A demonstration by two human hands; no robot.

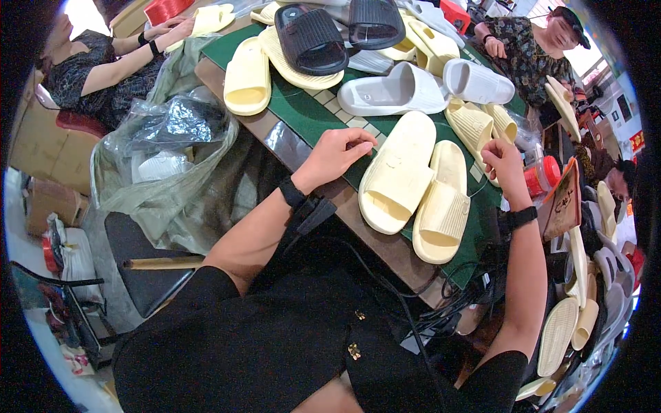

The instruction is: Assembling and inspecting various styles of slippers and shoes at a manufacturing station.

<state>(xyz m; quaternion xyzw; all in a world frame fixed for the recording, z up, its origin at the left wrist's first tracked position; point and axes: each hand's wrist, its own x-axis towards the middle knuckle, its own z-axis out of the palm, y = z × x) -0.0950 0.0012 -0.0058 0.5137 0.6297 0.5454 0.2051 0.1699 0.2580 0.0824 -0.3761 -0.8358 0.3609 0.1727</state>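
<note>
A pair of pale yellow slide slippers lies side by side on the green mat in front of me. The left slipper overlaps the edge of the right slipper. My left hand hovers beside the left slipper, its fingers curled in with the fingertips together near the sole's edge. On the other side, my right hand pinches thumb and fingers together above the mat, next to another ribbed yellow slipper. Whatever either hand holds is too small to make out. Both wrists wear black bands.
Black slippers, grey slippers and more yellow ones crowd the table's far side. A red-lidded jar stands at the right. At the left sits a large plastic sack. Cables hang near the table edge. Co-workers sit at both far sides.
</note>
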